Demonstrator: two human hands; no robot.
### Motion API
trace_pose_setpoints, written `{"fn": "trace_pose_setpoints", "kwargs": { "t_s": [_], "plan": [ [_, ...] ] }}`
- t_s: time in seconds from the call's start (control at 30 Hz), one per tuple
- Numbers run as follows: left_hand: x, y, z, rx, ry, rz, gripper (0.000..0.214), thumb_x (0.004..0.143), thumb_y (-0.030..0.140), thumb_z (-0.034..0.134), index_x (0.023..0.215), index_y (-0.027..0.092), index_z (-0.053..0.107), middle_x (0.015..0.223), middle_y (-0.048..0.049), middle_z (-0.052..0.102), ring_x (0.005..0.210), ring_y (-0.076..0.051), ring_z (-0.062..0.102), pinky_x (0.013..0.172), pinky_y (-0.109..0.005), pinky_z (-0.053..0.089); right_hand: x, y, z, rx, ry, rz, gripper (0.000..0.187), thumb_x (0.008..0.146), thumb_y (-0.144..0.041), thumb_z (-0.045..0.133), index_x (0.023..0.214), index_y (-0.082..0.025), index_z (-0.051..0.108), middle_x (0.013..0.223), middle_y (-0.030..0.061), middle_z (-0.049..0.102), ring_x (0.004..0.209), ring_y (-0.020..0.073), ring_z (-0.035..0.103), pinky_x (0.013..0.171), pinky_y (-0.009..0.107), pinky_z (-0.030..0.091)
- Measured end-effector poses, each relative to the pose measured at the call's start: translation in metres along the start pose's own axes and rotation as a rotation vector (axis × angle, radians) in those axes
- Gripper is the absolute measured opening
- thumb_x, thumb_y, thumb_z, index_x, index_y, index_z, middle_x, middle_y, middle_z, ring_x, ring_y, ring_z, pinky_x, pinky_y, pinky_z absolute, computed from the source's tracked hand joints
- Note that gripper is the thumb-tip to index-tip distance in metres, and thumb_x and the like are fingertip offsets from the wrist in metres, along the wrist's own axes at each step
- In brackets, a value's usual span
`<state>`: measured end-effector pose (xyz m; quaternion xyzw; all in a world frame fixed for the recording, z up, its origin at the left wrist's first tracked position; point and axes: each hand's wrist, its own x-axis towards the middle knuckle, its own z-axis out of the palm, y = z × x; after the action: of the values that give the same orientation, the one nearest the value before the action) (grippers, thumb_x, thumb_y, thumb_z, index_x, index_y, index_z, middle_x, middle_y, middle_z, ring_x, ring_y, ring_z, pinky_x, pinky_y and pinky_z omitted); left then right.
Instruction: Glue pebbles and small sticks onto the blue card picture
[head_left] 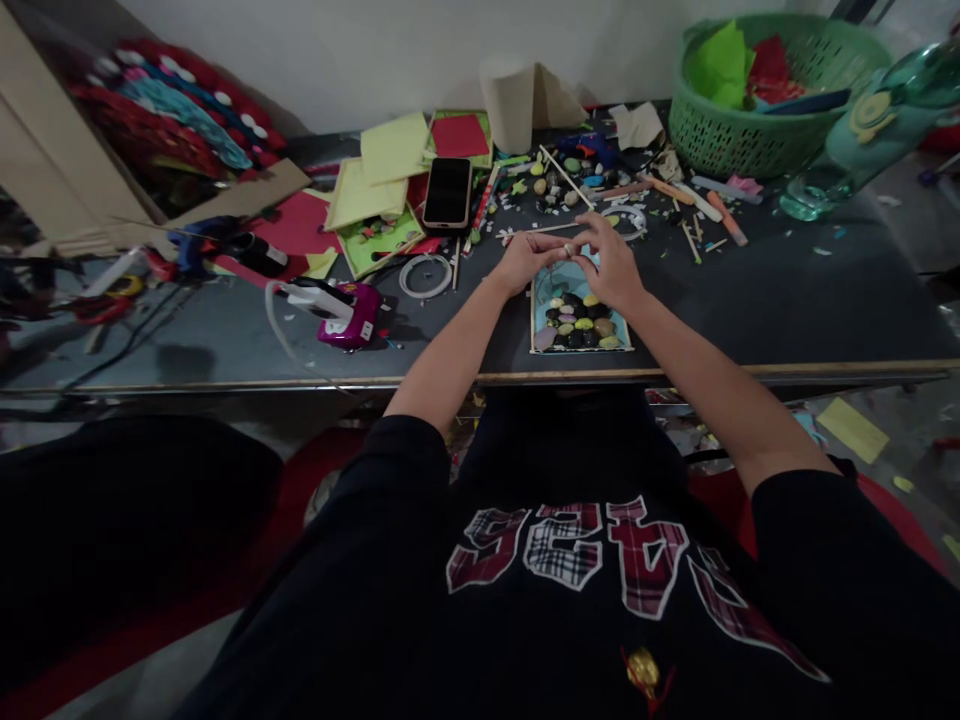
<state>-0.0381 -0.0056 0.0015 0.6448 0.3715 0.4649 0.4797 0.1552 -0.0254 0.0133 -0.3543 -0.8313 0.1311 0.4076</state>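
Observation:
My left hand (pixel 529 262) and my right hand (pixel 611 265) meet above the far part of a small light-blue panel with a thin pale frame (pixel 534 320). Between the pinched fingertips of both hands is a small pale piece (pixel 568 250), too small to name. On the panel's near half sit several pebbles (pixel 577 322), black, yellow, lilac and brown, close together. The panel lies near the table's front edge. My hands hide part of its far end.
Beyond my hands lie loose pebbles (pixel 559 185), sticks and a phone (pixel 448 193) on papers. A green basket (pixel 720 130) and a water bottle (pixel 847 150) stand at right. Left are a tape ring (pixel 425 276), a purple device (pixel 351 318) and a blue glue gun (pixel 199 245).

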Motion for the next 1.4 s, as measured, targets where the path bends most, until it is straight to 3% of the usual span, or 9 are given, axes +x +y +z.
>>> {"fn": "trace_pose_setpoints", "kwargs": {
  "t_s": [0.17, 0.3, 0.43, 0.63, 0.8, 1.0, 1.07, 1.17, 1.4],
  "plan": [
    [-0.001, 0.006, 0.000, 0.068, -0.067, 0.015, 0.060, 0.070, 0.072, 0.075, 0.089, 0.016, 0.080, 0.072, -0.0031, 0.073, 0.059, -0.010, 0.051, 0.062, -0.025, 0.043, -0.001, -0.003, -0.001, -0.021, 0.057, -0.035, 0.037, 0.090, -0.023, 0.054, 0.127, -0.024, 0.055, 0.129, 0.0092, 0.065, 0.114, 0.0285, 0.063, 0.107, 0.052, 0.048],
    [-0.001, 0.008, 0.003, 0.138, -0.157, 0.034, 0.063, 0.070, 0.077, 0.071, 0.079, 0.015, 0.080, 0.065, -0.0034, 0.071, 0.056, -0.010, 0.047, 0.060, -0.025, 0.040, 0.002, -0.001, 0.000, 0.002, 0.093, -0.020, 0.030, 0.093, -0.026, 0.048, 0.121, -0.024, 0.058, 0.128, 0.0096, 0.064, 0.103, 0.0249, 0.065, 0.096, 0.046, 0.054],
    [0.000, 0.004, 0.006, 0.119, -0.185, 0.026, 0.058, 0.074, 0.071, 0.072, 0.083, 0.013, 0.079, 0.069, -0.0045, 0.071, 0.059, -0.010, 0.050, 0.062, -0.025, 0.041, 0.004, 0.002, 0.000, 0.100, 0.064, 0.042, 0.046, 0.090, -0.028, 0.054, 0.135, -0.024, 0.046, 0.109, 0.0066, 0.069, 0.076, 0.0201, 0.062, 0.079, 0.042, 0.057],
    [0.003, 0.000, 0.006, 0.092, -0.116, 0.022, 0.050, 0.079, 0.057, 0.074, 0.096, 0.011, 0.076, 0.086, -0.0061, 0.074, 0.075, -0.013, 0.061, 0.076, -0.025, 0.047, 0.006, 0.003, 0.001, 0.127, 0.113, 0.087, 0.061, 0.083, -0.026, 0.061, 0.140, -0.026, 0.038, 0.104, 0.0055, 0.070, 0.072, 0.0204, 0.059, 0.073, 0.041, 0.055],
    [0.004, -0.001, 0.006, 0.107, -0.116, 0.027, 0.045, 0.083, 0.054, 0.071, 0.098, 0.012, 0.077, 0.083, -0.0038, 0.073, 0.069, -0.011, 0.057, 0.071, -0.023, 0.045, 0.002, 0.006, 0.002, 0.077, 0.120, 0.033, 0.056, 0.082, -0.027, 0.062, 0.135, -0.023, 0.043, 0.098, 0.0042, 0.068, 0.071, 0.0188, 0.056, 0.076, 0.040, 0.055],
    [0.005, -0.003, 0.004, 0.143, -0.191, 0.074, 0.041, 0.084, 0.048, 0.069, 0.099, 0.011, 0.078, 0.098, -0.0070, 0.076, 0.089, -0.015, 0.066, 0.088, -0.024, 0.048, 0.000, 0.005, 0.002, 0.013, 0.043, 0.003, 0.042, 0.081, -0.018, 0.055, 0.122, -0.026, 0.050, 0.121, 0.0071, 0.062, 0.081, 0.0195, 0.058, 0.085, 0.043, 0.054],
    [0.006, -0.003, 0.003, 0.193, -0.202, 0.071, 0.039, 0.086, 0.045, 0.067, 0.101, 0.011, 0.078, 0.101, -0.0076, 0.077, 0.094, -0.016, 0.068, 0.092, -0.025, 0.048, 0.000, 0.006, 0.002, 0.015, 0.033, -0.013, 0.038, 0.079, -0.015, 0.053, 0.116, -0.024, 0.050, 0.113, 0.0068, 0.063, 0.081, 0.0192, 0.059, 0.084, 0.042, 0.054],
    [0.005, -0.002, 0.002, 0.233, -0.232, 0.084, 0.038, 0.087, 0.044, 0.064, 0.103, 0.011, 0.078, 0.105, -0.0083, 0.077, 0.099, -0.018, 0.068, 0.095, -0.026, 0.048, -0.001, 0.007, 0.002, 0.017, 0.044, -0.050, 0.040, 0.078, -0.011, 0.053, 0.117, -0.021, 0.047, 0.098, 0.0052, 0.062, 0.082, 0.0201, 0.060, 0.081, 0.042, 0.054],
    [0.005, -0.004, 0.001, 0.211, -0.217, 0.080, 0.040, 0.082, 0.051, 0.070, 0.097, 0.015, 0.078, 0.101, -0.0067, 0.077, 0.098, -0.022, 0.067, 0.098, -0.032, 0.048, 0.000, 0.008, 0.003, -0.050, -0.006, 0.011, 0.042, 0.081, -0.013, 0.056, 0.121, -0.023, 0.050, 0.115, 0.0081, 0.061, 0.092, 0.0238, 0.062, 0.094, 0.048, 0.052]
  ]
}}
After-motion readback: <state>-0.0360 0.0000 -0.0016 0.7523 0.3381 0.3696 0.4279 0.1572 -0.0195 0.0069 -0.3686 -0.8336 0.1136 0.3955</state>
